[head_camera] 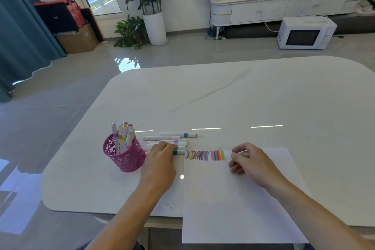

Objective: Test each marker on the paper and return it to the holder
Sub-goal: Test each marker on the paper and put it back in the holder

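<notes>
A pink openwork holder [124,155] stands at the table's near left with several markers upright in it. Beside it lie several white markers [164,138] in a row. My left hand [161,157] rests on the nearest of them, its fingers curled over a green-banded marker [178,152]. A white sheet of paper [237,199] lies in front of me, with a row of coloured test strokes [205,155] along its top edge. My right hand [248,159] hovers over the paper to the right of the strokes, fingers loosely curled and holding nothing I can see.
The white marble table [233,97] stretches far beyond the paper. On the floor behind are a microwave [305,33], potted plants [150,4] and a cardboard box [78,39].
</notes>
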